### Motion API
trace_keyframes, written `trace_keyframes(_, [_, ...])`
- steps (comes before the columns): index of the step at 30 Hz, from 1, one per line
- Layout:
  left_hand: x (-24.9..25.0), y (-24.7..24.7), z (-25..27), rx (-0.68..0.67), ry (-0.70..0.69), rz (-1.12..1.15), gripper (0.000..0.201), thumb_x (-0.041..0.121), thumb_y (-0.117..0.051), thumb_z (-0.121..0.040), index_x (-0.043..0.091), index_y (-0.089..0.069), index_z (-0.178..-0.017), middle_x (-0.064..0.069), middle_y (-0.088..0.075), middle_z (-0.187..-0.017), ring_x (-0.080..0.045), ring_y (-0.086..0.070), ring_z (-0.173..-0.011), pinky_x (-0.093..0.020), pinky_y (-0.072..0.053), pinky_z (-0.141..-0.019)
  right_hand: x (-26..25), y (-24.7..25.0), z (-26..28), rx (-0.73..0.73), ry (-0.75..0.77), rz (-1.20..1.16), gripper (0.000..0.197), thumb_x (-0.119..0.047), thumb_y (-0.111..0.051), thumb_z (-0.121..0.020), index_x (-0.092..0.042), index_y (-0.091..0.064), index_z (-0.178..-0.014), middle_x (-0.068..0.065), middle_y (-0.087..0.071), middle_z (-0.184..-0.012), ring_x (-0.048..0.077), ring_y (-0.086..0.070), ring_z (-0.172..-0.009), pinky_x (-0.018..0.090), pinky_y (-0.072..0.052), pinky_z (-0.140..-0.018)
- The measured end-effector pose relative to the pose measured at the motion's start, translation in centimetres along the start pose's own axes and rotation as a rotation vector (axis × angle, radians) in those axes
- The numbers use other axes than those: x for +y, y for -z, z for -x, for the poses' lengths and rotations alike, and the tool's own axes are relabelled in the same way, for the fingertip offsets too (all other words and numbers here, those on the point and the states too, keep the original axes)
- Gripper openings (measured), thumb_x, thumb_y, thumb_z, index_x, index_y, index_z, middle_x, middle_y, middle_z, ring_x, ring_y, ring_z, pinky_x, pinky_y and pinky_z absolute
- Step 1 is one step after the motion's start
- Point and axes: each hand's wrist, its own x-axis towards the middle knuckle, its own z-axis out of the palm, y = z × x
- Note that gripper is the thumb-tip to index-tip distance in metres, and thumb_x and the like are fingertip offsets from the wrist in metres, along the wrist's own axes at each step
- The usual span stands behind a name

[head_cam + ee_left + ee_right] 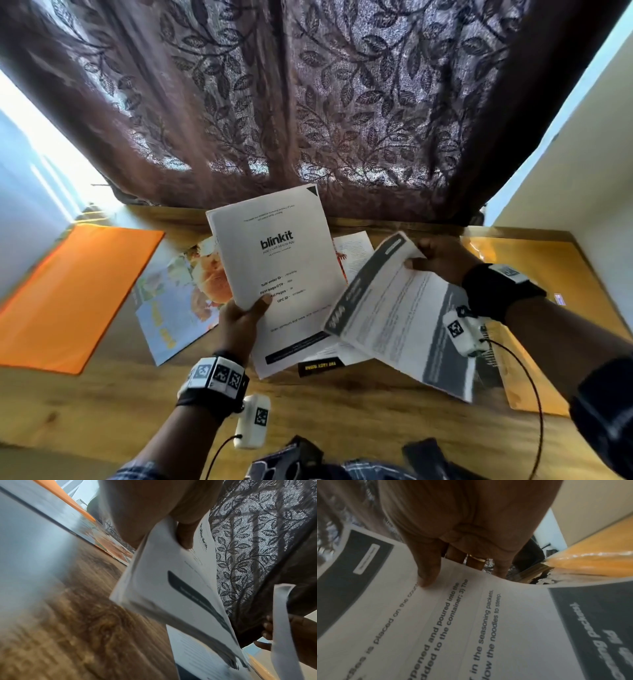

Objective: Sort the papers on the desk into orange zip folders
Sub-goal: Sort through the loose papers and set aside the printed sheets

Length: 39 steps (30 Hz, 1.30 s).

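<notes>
A wooden table [102, 404] stands against a leaf-patterned curtain [308, 102]. The left hand [239, 322] pinches the blinkit sheet [274, 246]; the right hand [442, 260] pinches a printed page [404, 318]. One orange folder [75, 294] lies far left, another folder [548, 274] right.

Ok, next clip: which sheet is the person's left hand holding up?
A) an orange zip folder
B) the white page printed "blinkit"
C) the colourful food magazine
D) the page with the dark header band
B: the left hand pinches the lower edge of the blinkit page, raised off the desk; the right hand holds the dark-banded sheet.
</notes>
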Motion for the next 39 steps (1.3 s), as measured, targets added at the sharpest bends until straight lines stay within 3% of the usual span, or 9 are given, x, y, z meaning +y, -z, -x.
trace_keyframes(3, [0.0, -0.6, 0.1, -0.026, -0.011, -0.014, 0.01, 0.005, -0.074, -0.084, 0.014, -0.072, -0.089, 0.0, -0.076, -0.086, -0.021, -0.073, -0.076, -0.037, -0.06, -0.067, 0.7, -0.6, 0.2, 0.222, -0.087, -0.318, 0.02, -0.011, -0.075, -0.084, -0.008, -0.074, -0.104, 0.012, -0.075, -0.102, 0.028, -0.072, -0.091, 0.049, -0.057, -0.086])
trace_keyframes(5, [0.0, -0.9, 0.1, -0.069, -0.014, -0.001, 0.011, 0.003, -0.074, -0.084, 0.009, -0.072, -0.093, -0.005, -0.077, -0.089, -0.023, -0.074, -0.078, -0.039, -0.061, -0.069, 0.8, -1.3, 0.0, 0.355, -0.114, -0.396, 0.02, -0.019, -0.075, -0.081, -0.012, -0.076, -0.099, 0.012, -0.076, -0.1, 0.033, -0.071, -0.092, 0.056, -0.056, -0.088])
trace_keyframes(9, [0.4, -2.0, 0.8, -0.179, 0.006, 0.086, 0.012, 0.002, -0.068, -0.088, 0.007, -0.071, -0.099, -0.006, -0.078, -0.091, -0.024, -0.075, -0.08, -0.037, -0.061, -0.065, -0.4, -3.4, -0.4, 0.475, -0.153, -0.494, 0.025, -0.033, -0.073, -0.071, -0.021, -0.078, -0.093, 0.007, -0.077, -0.099, 0.033, -0.071, -0.095, 0.056, -0.056, -0.088])
trace_keyframes(15, [0.7, -3.3, 1.5, -0.296, 0.09, 0.156, 0.022, 0.02, -0.056, -0.097, 0.004, -0.067, -0.108, -0.012, -0.077, -0.101, -0.029, -0.075, -0.087, -0.037, -0.062, -0.07, -2.2, -6.0, -0.2, 0.57, -0.161, -0.49, 0.009, -0.024, -0.069, -0.08, -0.028, -0.077, -0.079, -0.004, -0.077, -0.083, 0.016, -0.07, -0.073, 0.042, -0.058, -0.076])
trace_keyframes(19, [0.5, -3.9, 1.8, -0.338, 0.064, 0.154, 0.034, 0.023, -0.064, -0.085, 0.001, -0.067, -0.111, -0.015, -0.075, -0.106, -0.029, -0.074, -0.094, -0.036, -0.06, -0.075, -2.2, -7.1, 0.3, 0.606, -0.187, -0.445, 0.006, -0.024, -0.069, -0.085, -0.026, -0.075, -0.083, -0.005, -0.077, -0.086, 0.02, -0.072, -0.079, 0.043, -0.059, -0.079])
trace_keyframes(24, [0.5, -3.8, 1.6, -0.441, 0.064, 0.162, 0.027, 0.002, -0.066, -0.089, -0.004, -0.065, -0.115, -0.015, -0.075, -0.108, -0.031, -0.073, -0.097, -0.035, -0.06, -0.076, -2.9, -7.5, 1.2, 0.603, -0.106, -0.367, 0.015, -0.021, -0.064, -0.092, -0.02, -0.069, -0.106, -0.001, -0.073, -0.101, 0.014, -0.069, -0.091, 0.029, -0.053, -0.08])
trace_keyframes(27, [0.4, -3.9, 1.4, -0.461, 0.093, 0.151, 0.022, 0.0, -0.063, -0.09, -0.002, -0.067, -0.112, -0.014, -0.075, -0.106, -0.029, -0.074, -0.095, -0.033, -0.06, -0.074, -2.1, -8.2, 1.8, 0.502, -0.189, -0.424, 0.031, -0.038, -0.057, -0.093, -0.022, -0.062, -0.119, -0.001, -0.071, -0.114, 0.019, -0.068, -0.104, 0.043, -0.053, -0.096])
trace_keyframes(35, [1.4, -3.3, 0.9, -0.537, 0.185, 0.145, 0.027, -0.016, -0.053, -0.088, 0.002, -0.064, -0.104, -0.018, -0.075, -0.101, -0.03, -0.074, -0.083, -0.036, -0.062, -0.067, -4.2, -10.2, 3.2, 0.558, -0.187, -0.563, 0.026, -0.011, -0.06, -0.094, -0.01, -0.063, -0.12, 0.008, -0.072, -0.114, 0.026, -0.068, -0.106, 0.048, -0.053, -0.095])
trace_keyframes(39, [3.4, -2.2, 0.6, -0.493, 0.104, 0.125, 0.018, 0.006, -0.06, -0.094, 0.006, -0.065, -0.112, -0.012, -0.076, -0.104, -0.032, -0.074, -0.091, -0.039, -0.062, -0.073, -6.2, -11.6, 3.6, 0.564, -0.137, -0.588, 0.023, -0.023, -0.065, -0.093, -0.013, -0.069, -0.113, 0.005, -0.075, -0.107, 0.023, -0.072, -0.098, 0.05, -0.057, -0.089])
